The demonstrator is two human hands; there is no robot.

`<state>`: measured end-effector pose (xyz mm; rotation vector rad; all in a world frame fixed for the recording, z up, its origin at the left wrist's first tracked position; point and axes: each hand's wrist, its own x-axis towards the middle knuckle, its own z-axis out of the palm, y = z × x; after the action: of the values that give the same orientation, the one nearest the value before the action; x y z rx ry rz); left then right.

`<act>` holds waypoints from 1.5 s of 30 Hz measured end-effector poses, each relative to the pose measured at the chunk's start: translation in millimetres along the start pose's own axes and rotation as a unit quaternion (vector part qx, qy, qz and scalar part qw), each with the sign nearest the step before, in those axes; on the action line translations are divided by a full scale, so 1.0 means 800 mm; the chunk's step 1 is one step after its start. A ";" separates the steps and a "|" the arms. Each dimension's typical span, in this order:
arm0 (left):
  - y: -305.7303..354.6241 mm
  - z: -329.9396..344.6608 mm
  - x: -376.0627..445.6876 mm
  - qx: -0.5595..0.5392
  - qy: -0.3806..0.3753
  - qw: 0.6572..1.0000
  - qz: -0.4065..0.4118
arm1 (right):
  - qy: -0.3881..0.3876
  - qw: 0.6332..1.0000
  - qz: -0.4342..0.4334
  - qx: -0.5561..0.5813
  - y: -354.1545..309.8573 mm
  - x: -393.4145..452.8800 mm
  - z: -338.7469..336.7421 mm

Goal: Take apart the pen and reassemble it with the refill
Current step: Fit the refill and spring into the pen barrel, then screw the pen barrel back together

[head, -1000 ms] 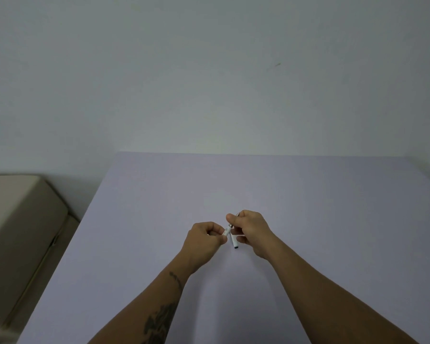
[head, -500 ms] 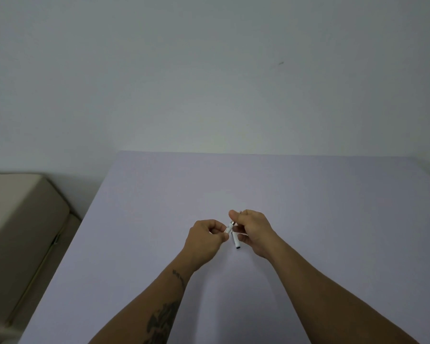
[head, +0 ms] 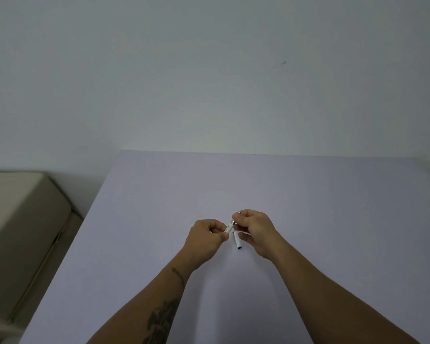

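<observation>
Both hands meet above the middle of the lavender table (head: 308, 194). My left hand (head: 206, 238) pinches the white pen barrel (head: 229, 228), whose silver collar points up and to the right. My right hand (head: 255, 230) grips the pen's front section, and a thin metal tip (head: 239, 211) pokes out above its fingers. A second white tube with a dark end, the pen cap (head: 237, 240), hangs down from the lower fingers of my right hand. The join between barrel and front section is partly hidden by my fingers.
A beige cushioned seat (head: 18, 219) stands low to the left of the table. A plain pale wall (head: 209, 70) rises behind the table's far edge.
Both hands stay close together and shift only slightly. A little more of the barrel's silver collar shows between them now.
</observation>
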<state>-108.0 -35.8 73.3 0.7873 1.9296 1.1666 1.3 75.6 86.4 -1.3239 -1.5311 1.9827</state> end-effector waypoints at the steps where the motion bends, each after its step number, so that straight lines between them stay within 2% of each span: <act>1: 0.001 0.001 0.000 0.003 -0.001 1.000 0.001 | 0.017 1.000 -0.007 -0.006 0.000 0.000 0.003; 4: 0.003 0.002 -0.002 0.010 -0.002 1.000 0.004 | 0.031 0.999 -0.014 -0.016 0.002 -0.001 0.009; 9: 0.002 -0.004 -0.003 0.002 0.003 1.000 -0.010 | -0.078 0.992 0.050 0.083 -0.001 -0.006 -0.006; 12: 0.002 -0.005 -0.005 -0.005 -0.005 1.000 -0.014 | -0.101 0.990 0.047 0.087 0.000 -0.006 -0.013; 18: 0.004 -0.002 -0.008 0.006 -0.006 1.000 -0.010 | -0.035 0.999 0.006 0.024 0.000 -0.005 -0.008; 25: 0.000 0.011 -0.005 0.068 0.051 0.996 0.019 | 0.055 0.997 -0.023 -0.045 0.006 0.004 0.003; 30: -0.005 0.010 0.003 0.098 0.044 0.994 -0.026 | 0.033 0.998 0.012 -0.051 0.015 0.009 -0.007; 32: -0.011 0.008 0.006 0.092 0.057 0.993 -0.053 | 0.046 0.995 0.024 -0.081 0.023 0.014 -0.018; 37: -0.030 0.007 0.013 0.057 0.068 0.992 -0.093 | 0.058 0.945 0.014 -0.321 0.053 0.046 -0.038; 40: -0.041 0.010 0.017 0.036 0.064 0.991 -0.115 | 0.058 0.919 0.027 -0.389 0.072 0.076 -0.031; 45: -0.055 0.016 0.015 0.004 0.044 0.989 -0.144 | 0.069 0.889 -0.005 -0.453 0.089 0.098 -0.005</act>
<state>-109.8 -37.8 26.4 0.4475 2.0407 1.0298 -16.8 105.9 -13.1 -1.6843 -2.5006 1.0898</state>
